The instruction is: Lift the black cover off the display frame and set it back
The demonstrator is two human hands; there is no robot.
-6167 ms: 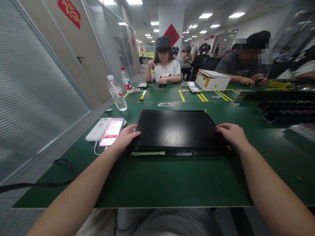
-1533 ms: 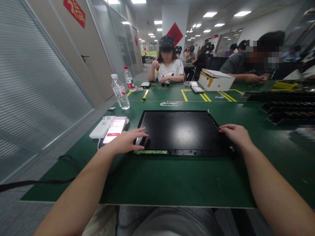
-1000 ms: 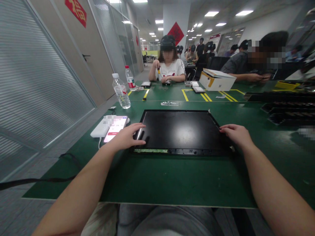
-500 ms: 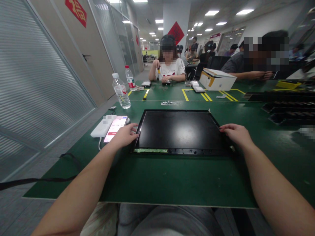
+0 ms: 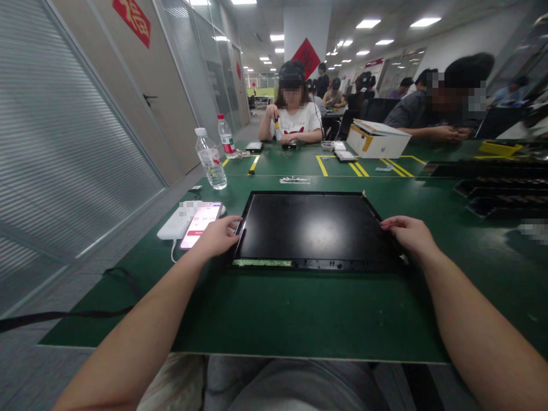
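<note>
A black flat display panel (image 5: 314, 228) lies face up on the green table (image 5: 299, 319) in front of me. Along its near edge runs a green circuit strip (image 5: 263, 263) on the left part. My left hand (image 5: 220, 235) grips the panel's left edge, fingers on top of the rim and the thumb beside it. At the opposite side my right hand (image 5: 409, 233) pinches the right edge, its fingertips on the frame. The undersides of both grips are hidden. A lit phone (image 5: 202, 224) rests on a white box-like device (image 5: 173, 222) just left of my left hand.
Two plastic bottles, one clear-capped (image 5: 210, 160) and one red-capped (image 5: 226, 137), stand back left. A white box (image 5: 379, 140) sits at the back right. Dark long parts (image 5: 505, 191) are stacked on the right. A person (image 5: 291, 117) works across the table; another person (image 5: 428, 108) sits at right.
My hands and the panel stay almost still; the right hand has shifted very slightly left. The person at the right has moved their head and hands a little to the left.
</note>
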